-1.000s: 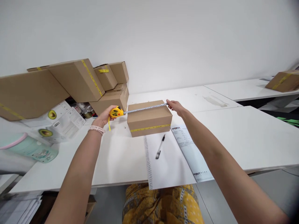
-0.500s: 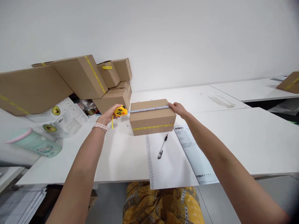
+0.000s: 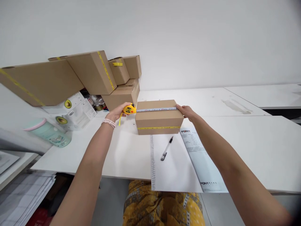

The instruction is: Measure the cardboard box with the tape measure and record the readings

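Note:
A closed cardboard box (image 3: 160, 121) with a yellow strip along its front sits on the white table. My left hand (image 3: 119, 111), wearing a pink wristband, grips a yellow tape measure (image 3: 129, 109) at the box's left edge. From its case the blade (image 3: 156, 109) runs straight across the box top. At the top right edge, my right hand (image 3: 185, 111) pinches the blade's end against the box. Its fingertips are partly hidden. In front of the box lies an open spiral notebook (image 3: 175, 172) with a black-capped clear pen (image 3: 166, 148) on its page.
Several cardboard boxes (image 3: 90, 70) with yellow strips are stacked at the back left. Below them are a white avocado-print carton (image 3: 80, 114) and a mint-green tumbler (image 3: 50, 133) with a pink rim. A grey stain (image 3: 236, 106) marks the white table (image 3: 246, 141).
The camera view has turned slightly left, so the scene sits further right. Both hands keep the tape measure stretched over the box top.

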